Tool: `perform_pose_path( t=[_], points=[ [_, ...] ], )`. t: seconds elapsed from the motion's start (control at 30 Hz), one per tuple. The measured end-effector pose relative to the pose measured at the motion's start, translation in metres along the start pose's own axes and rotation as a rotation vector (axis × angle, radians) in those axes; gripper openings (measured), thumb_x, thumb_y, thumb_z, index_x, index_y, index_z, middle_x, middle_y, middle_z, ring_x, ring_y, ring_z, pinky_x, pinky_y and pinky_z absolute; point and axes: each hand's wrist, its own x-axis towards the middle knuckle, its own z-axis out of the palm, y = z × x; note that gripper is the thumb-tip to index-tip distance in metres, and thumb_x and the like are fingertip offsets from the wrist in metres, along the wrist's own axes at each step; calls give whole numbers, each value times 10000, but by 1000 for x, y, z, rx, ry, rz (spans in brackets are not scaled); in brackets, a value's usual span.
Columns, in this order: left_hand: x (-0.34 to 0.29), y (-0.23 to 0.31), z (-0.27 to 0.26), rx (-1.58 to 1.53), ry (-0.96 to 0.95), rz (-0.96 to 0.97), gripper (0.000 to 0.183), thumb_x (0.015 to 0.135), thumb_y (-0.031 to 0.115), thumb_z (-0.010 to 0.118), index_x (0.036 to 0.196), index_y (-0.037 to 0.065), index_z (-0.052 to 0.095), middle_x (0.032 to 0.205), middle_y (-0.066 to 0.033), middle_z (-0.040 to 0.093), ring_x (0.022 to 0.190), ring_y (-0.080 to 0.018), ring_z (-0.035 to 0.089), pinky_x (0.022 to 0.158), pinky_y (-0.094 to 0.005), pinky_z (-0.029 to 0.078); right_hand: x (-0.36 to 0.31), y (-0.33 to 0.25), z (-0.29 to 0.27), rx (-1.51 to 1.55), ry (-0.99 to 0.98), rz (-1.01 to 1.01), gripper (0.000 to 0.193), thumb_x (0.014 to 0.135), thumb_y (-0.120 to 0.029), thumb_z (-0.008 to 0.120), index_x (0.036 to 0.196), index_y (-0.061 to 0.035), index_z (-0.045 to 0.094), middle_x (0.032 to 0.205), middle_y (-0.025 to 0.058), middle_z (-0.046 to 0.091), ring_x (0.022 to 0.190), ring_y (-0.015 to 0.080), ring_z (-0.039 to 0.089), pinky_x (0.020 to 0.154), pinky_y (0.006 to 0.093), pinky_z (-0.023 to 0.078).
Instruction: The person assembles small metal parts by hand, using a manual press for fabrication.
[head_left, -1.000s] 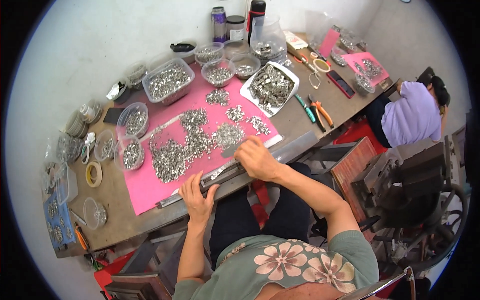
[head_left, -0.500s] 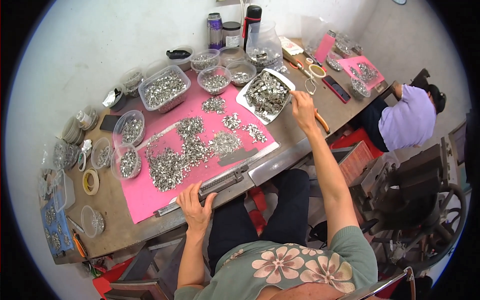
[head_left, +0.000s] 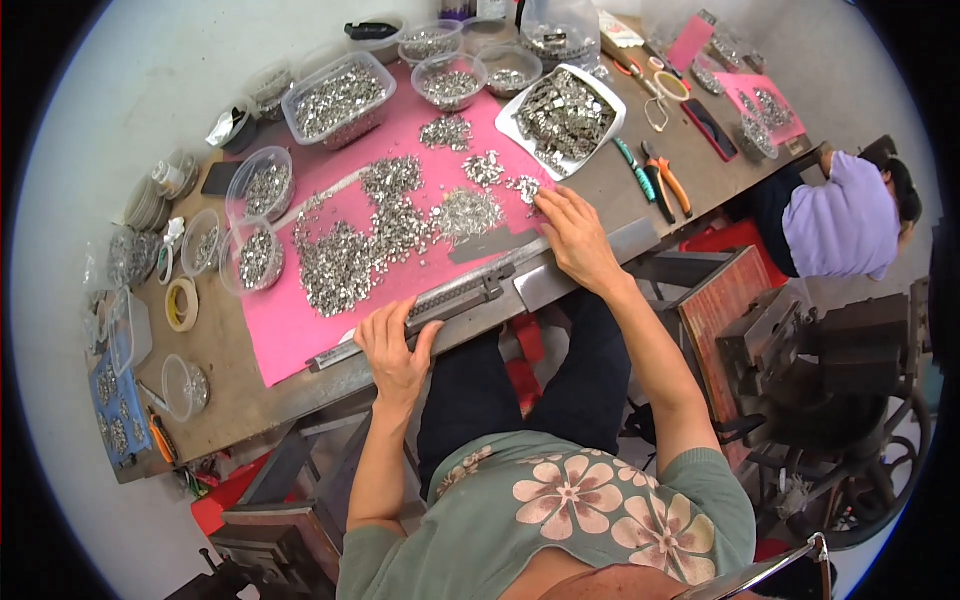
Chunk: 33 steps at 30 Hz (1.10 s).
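Observation:
My left hand (head_left: 392,350) lies over the left part of a long, dark slotted metal bar (head_left: 455,298) along the table's front edge. Its fingers reach across the bar, and the thumb stands apart. My right hand (head_left: 578,238) is at the right edge of a pink sheet (head_left: 275,335), its fingertips at a small pile of shiny metal pieces (head_left: 523,187). Its fingers are stretched out, and I see nothing held in them. Larger heaps of metal pieces (head_left: 335,265) and a pile of thin silvery bits (head_left: 467,215) lie on the sheet.
A white tray (head_left: 508,118) heaped with metal parts stands beyond my right hand. Pliers (head_left: 668,180), a phone (head_left: 710,130) and a tape roll (head_left: 181,304) lie about. Plastic tubs (head_left: 300,128) line the back. Another person (head_left: 835,215) sits at the right.
My right hand has left the white tray's edge and come leftward and nearer, to the small metal pile. My left hand stays on the bar. The whole view has shifted, uncovering the pliers.

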Motion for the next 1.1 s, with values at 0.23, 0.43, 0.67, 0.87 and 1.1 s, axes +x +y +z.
perform_pose_path(
  t=[0.23, 0.43, 0.67, 0.87, 1.1],
  points=[
    [35, 24, 5, -43, -56, 67, 435, 843, 206, 797, 1244, 103, 663, 1235, -52, 675, 1172, -261, 584, 1145, -562, 237, -15, -6, -10, 13, -208, -117, 360, 940, -12, 595, 1293, -61, 645, 1400, 72, 622, 1382, 337, 493, 1157, 489, 353],
    [100, 46, 63, -182, -151, 218, 257, 863, 143, 744, 1116, 124, 701, 1083, -27, 691, 1094, -249, 594, 1092, -547, 274, -19, 0, -9, 172, 46, -25, 266, 903, 35, 638, 1146, -41, 715, 1182, 104, 721, 1183, 319, 639, 1055, 431, 438],
    [128, 50, 109, -136, -232, 258, 97, 867, 180, 745, 951, 146, 712, 916, -8, 657, 964, -232, 580, 987, -490, 319, -12, -8, 2, 145, 129, 77, 152, 842, -22, 715, 987, -67, 717, 910, 73, 620, 904, 268, 591, 829, 397, 443],
    [130, 50, 115, -73, -261, 280, 111, 863, 179, 749, 962, 147, 711, 931, -21, 645, 983, -241, 584, 975, -504, 326, -8, -12, 9, 10, 88, 32, 140, 836, -42, 721, 972, -77, 715, 908, 67, 603, 906, 267, 580, 820, 393, 431],
    [132, 44, 117, -94, -304, 323, 115, 876, 187, 738, 973, 138, 701, 966, -35, 635, 992, -252, 590, 987, -523, 333, -12, -12, 8, 77, 124, 92, 114, 861, -58, 721, 974, -76, 721, 919, 70, 607, 897, 272, 578, 811, 401, 430]
  ],
)
